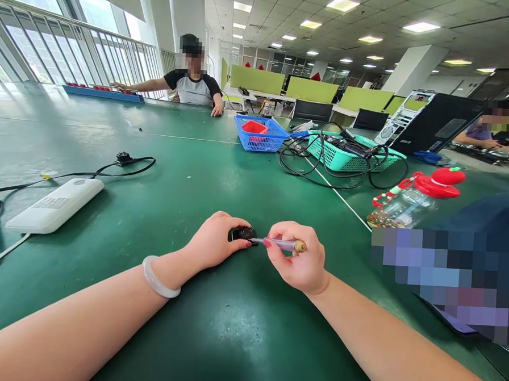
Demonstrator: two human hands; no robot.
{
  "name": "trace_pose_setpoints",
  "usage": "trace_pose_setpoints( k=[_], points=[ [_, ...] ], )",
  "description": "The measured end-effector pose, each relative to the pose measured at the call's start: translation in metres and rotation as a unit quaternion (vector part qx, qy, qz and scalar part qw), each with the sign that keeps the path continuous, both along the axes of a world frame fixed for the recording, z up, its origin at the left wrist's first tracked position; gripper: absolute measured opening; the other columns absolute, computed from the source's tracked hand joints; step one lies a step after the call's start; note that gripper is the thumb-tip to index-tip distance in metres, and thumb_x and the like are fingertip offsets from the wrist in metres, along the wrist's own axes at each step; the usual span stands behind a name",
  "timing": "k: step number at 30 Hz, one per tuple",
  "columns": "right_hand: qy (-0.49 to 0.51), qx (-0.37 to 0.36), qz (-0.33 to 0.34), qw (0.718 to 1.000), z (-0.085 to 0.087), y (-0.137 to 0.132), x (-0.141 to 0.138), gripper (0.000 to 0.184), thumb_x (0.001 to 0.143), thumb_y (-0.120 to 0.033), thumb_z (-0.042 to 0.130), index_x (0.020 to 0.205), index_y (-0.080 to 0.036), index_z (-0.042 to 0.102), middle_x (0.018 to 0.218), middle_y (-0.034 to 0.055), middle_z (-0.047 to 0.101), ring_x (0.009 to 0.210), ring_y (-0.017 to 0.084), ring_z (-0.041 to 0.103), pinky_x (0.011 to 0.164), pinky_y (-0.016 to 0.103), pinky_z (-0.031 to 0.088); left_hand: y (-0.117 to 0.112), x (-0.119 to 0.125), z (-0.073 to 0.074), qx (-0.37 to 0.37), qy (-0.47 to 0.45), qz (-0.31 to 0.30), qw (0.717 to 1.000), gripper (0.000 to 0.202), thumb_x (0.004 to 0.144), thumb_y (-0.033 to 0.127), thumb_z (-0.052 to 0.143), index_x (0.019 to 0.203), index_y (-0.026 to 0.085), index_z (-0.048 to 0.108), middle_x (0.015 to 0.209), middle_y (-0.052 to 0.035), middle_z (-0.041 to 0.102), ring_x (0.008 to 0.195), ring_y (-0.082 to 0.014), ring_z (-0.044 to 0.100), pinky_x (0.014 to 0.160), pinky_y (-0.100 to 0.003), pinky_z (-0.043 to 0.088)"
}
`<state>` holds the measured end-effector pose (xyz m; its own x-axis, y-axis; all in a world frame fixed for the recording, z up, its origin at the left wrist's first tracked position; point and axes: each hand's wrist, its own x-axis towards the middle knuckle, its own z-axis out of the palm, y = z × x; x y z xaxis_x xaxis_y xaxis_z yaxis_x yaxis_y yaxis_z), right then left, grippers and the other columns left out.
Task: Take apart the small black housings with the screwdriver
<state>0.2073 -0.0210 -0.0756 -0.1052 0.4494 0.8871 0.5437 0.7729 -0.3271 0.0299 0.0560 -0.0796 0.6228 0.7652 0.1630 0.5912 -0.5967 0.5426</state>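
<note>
My left hand (pixel 218 238) is closed round a small black block-like part (pixel 244 234), pinned on the green table (pixel 187 335) between thumb and fingers. What kind of part it is I cannot make out. In my right hand (pixel 300 258) lies a slim screwdriver (pixel 283 245) with a clear purplish handle and a brass-coloured end. It is held almost level, and its thin shaft points left, with the tip at the right side of the black part. Whether the tip sits in a screw or slot is too small to tell.
On the left lies a white power strip (pixel 57 203) with a black cable and plug (pixel 123 158). A blue basket (pixel 261 135) and a green basket (pixel 345 155) with tangled cables stand ahead. A red-lidded bottle (pixel 411 201) is at right. A person (pixel 195 88) sits across the table.
</note>
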Motion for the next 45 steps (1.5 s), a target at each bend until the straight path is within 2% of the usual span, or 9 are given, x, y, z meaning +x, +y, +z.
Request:
trace_pose_setpoints(
  k=[10, 14, 16, 19, 22, 32, 37, 41, 45],
  points=[
    [-0.053, 0.032, 0.011, 0.998, 0.001, 0.0, 0.0, 0.022, 0.082, -0.013, 0.064, 0.092, -0.025, 0.05, 0.074, -0.0007, 0.06, 0.066, 0.013, 0.06, 0.057, 0.024, 0.053, 0.001, 0.0, -0.002, -0.009, -0.002, 0.01, 1.0, 0.034, 0.078, 0.041, 0.064, 0.109, 0.029, 0.067, 0.104, -0.0003, 0.072, 0.105, -0.0248, 0.055, 0.094, -0.04, 0.047],
    [-0.139, 0.063, 0.021, 0.988, 0.003, -0.004, -0.001, 0.015, 0.083, -0.019, 0.066, 0.084, -0.023, 0.051, 0.075, 0.0002, 0.06, 0.064, 0.012, 0.056, 0.058, 0.024, 0.05, 0.002, 0.0, -0.003, -0.02, 0.0, 0.012, 1.0, 0.036, 0.078, 0.039, 0.062, 0.112, 0.029, 0.066, 0.109, -0.0005, 0.071, 0.108, -0.025, 0.055, 0.097, -0.041, 0.046],
    [-0.209, 0.066, 0.033, 0.975, 0.004, -0.005, -0.002, 0.012, 0.086, -0.02, 0.061, 0.079, -0.022, 0.052, 0.072, 0.0, 0.059, 0.06, 0.011, 0.051, 0.055, 0.024, 0.044, 0.003, 0.0, -0.003, -0.024, -0.004, 0.019, 1.0, 0.039, 0.078, 0.037, 0.062, 0.116, 0.028, 0.063, 0.112, -0.0015, 0.069, 0.11, -0.0251, 0.055, 0.098, -0.041, 0.046],
    [-0.312, 0.046, 0.046, 0.948, 0.004, -0.006, -0.004, 0.018, 0.089, -0.016, 0.055, 0.071, -0.02, 0.054, 0.065, -0.0012, 0.054, 0.057, 0.011, 0.044, 0.053, 0.025, 0.037, 0.004, -0.001, -0.004, -0.029, -0.009, 0.026, 0.999, 0.038, 0.076, 0.033, 0.062, 0.114, 0.027, 0.063, 0.112, -0.0014, 0.069, 0.11, -0.0249, 0.054, 0.097, -0.041, 0.046],
    [-0.334, 0.035, 0.048, 0.941, 0.004, -0.005, -0.003, 0.019, 0.088, -0.014, 0.053, 0.07, -0.019, 0.056, 0.065, -0.0003, 0.054, 0.059, 0.011, 0.042, 0.055, 0.026, 0.036, 0.005, -0.001, -0.003, -0.028, -0.006, 0.024, 0.999, 0.031, 0.077, 0.033, 0.061, 0.107, 0.029, 0.065, 0.108, 0.0003, 0.07, 0.109, -0.0247, 0.054, 0.096, -0.04, 0.046],
    [-0.268, 0.064, 0.034, 0.961, 0.005, -0.003, 0.002, 0.012, 0.088, -0.015, 0.056, 0.078, -0.02, 0.056, 0.072, 0.0016, 0.06, 0.06, 0.012, 0.048, 0.055, 0.026, 0.039, 0.005, -0.001, -0.002, -0.024, -0.006, 0.022, 0.999, 0.032, 0.078, 0.034, 0.058, 0.109, 0.028, 0.065, 0.111, -0.0005, 0.069, 0.108, -0.0249, 0.055, 0.096, -0.041, 0.046],
    [-0.174, 0.059, -0.011, 0.983, 0.007, 0.0, 0.006, 0.012, 0.083, -0.012, 0.061, 0.085, -0.023, 0.056, 0.082, 0.0036, 0.066, 0.066, 0.014, 0.058, 0.06, 0.028, 0.049, 0.006, -0.001, -0.005, -0.027, 0.0, 0.031, 0.999, 0.044, 0.077, 0.043, 0.062, 0.118, 0.026, 0.061, 0.114, -0.0049, 0.067, 0.111, -0.0268, 0.055, 0.098, -0.043, 0.046],
    [-0.011, -0.019, -0.039, 0.999, 0.001, 0.003, 0.009, 0.015, 0.082, -0.016, 0.065, 0.084, -0.024, 0.052, 0.079, 0.0007, 0.065, 0.069, 0.014, 0.064, 0.063, 0.027, 0.052, 0.004, -0.002, -0.004, -0.031, -0.003, 0.025, 0.999, 0.052, 0.073, 0.042, 0.066, 0.122, 0.026, 0.058, 0.116, -0.0052, 0.066, 0.115, -0.0274, 0.053, 0.101, -0.044, 0.045],
    [0.112, -0.15, -0.043, 0.981, -0.006, 0.008, 0.01, 0.017, 0.084, -0.027, 0.065, 0.09, -0.024, 0.049, 0.078, -0.0011, 0.064, 0.06, 0.012, 0.063, 0.052, 0.025, 0.049, 0.003, -0.003, -0.002, -0.025, 0.007, 0.001, 1.0, 0.042, 0.075, 0.035, 0.063, 0.116, 0.027, 0.061, 0.111, -0.004, 0.068, 0.112, -0.0273, 0.054, 0.098, -0.044, 0.046]
  ],
)
